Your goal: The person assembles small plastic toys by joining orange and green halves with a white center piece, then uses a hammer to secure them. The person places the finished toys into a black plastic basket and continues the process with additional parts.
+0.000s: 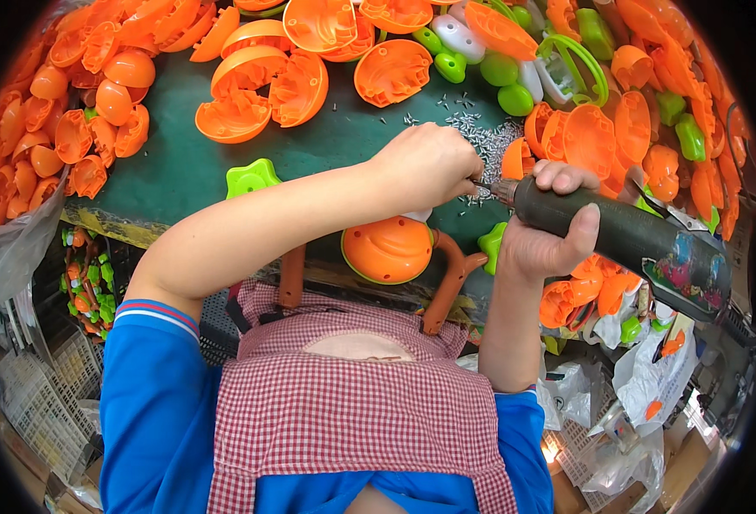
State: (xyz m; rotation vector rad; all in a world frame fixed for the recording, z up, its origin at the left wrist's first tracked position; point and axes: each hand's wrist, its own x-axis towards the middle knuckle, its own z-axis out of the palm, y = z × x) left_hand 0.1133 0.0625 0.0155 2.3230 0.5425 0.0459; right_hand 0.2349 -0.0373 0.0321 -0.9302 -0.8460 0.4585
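- Your right hand (pixel 548 244) holds a dark power screwdriver (pixel 631 242), palm below, thumb and fingers wrapped firmly around its barrel, with its tip pointing left.
- Your left hand (pixel 425 167) meets that tip, fingers curled in narrow together; whether they pinch a screw is too small to tell.
- Your left forearm crosses in front of you, above the orange dome piece (pixel 387 250), which sits at the near edge of the green tabletop (pixel 181 111).
- Beside that dome, on its right, is a forked brown piece (pixel 452 278); a straight brown piece (pixel 291 276) is on its left.
- A lime-green star-shaped piece (pixel 252 178) shows just beyond your forearm, and another lime-green piece (pixel 491 247) is near your right wrist.
- Loose screws (pixel 483 137) lie scattered on the tabletop just beyond the screwdriver's tip.
- Orange half-shells (pixel 393 73) lie past your hands, and smaller orange cups (pixel 114 103) heap up at the far left.
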